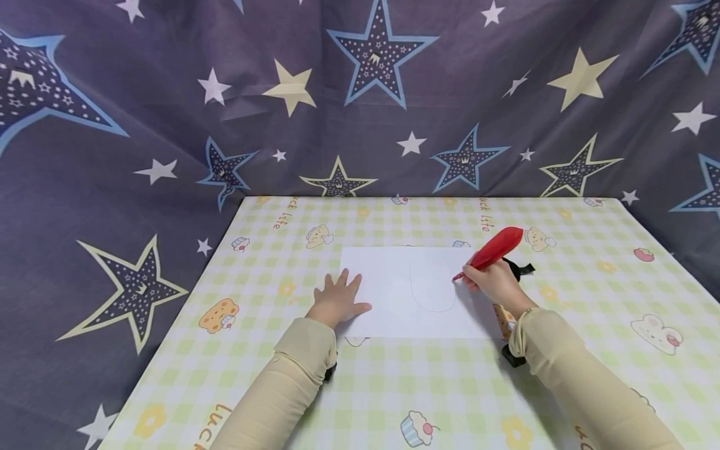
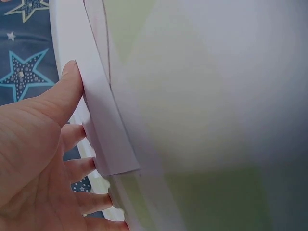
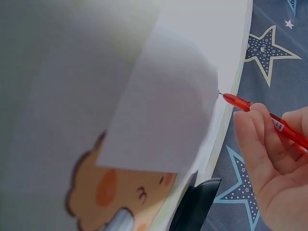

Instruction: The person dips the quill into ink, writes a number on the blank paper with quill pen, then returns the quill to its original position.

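A white sheet of paper (image 1: 382,275) lies on the table and bears a thin U-shaped line (image 1: 433,310). With fingers spread, my left hand (image 1: 335,300) rests on the sheet's left edge; the left wrist view shows its thumb (image 2: 72,86) along the paper (image 2: 106,130). My right hand (image 1: 497,287) pinches a red pen (image 1: 497,245) with a broad, rounded upper end. The pen's tip meets the paper at the right end of the curve. In the right wrist view the fingers (image 3: 260,130) curl around the slim red barrel (image 3: 236,101).
A green-and-white checked cloth (image 1: 337,394) with cartoon prints covers the table. Behind and to the left hangs a dark curtain (image 1: 360,137) patterned with stars. A black strap (image 1: 525,269) shows by the right wrist.
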{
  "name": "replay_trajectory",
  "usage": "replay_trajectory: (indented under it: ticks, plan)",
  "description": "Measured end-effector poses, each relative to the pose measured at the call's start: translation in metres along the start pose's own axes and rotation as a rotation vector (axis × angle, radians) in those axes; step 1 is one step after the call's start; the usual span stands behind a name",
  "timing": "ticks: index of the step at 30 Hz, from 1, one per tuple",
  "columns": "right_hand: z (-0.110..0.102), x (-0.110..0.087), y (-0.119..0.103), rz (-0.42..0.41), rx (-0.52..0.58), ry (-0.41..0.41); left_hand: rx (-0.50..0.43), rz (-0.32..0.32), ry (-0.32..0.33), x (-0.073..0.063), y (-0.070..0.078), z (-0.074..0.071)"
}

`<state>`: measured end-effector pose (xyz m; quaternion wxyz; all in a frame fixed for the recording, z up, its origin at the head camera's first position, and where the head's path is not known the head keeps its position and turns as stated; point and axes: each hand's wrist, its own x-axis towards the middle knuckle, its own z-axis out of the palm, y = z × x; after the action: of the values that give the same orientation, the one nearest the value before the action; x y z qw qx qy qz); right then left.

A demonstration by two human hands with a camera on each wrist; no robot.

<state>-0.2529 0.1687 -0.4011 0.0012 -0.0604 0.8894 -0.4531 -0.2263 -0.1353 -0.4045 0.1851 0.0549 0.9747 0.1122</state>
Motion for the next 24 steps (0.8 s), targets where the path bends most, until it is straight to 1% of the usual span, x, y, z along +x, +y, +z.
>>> replay_trajectory:
  ticks: [3,12,19,24]
  plan:
    - [0.0005,0.0008,-0.0005,0.005,0.003,0.001,-0.001,0.0,-0.002,0.0,0.0001,-0.0002]
    - [0.0018,0.0042,-0.0024,0.007,-0.041,0.005,0.0,0.0,-0.003,0.0007,-0.0009,0.0005]
    - [0.0034,0.0079,-0.0039,0.015,-0.032,-0.004,-0.006,-0.002,-0.004,0.0012,-0.001,0.0]
    - [0.0049,0.0097,-0.0055,0.019,-0.049,0.002,-0.005,-0.006,-0.007,0.0013,-0.0016,-0.0002]
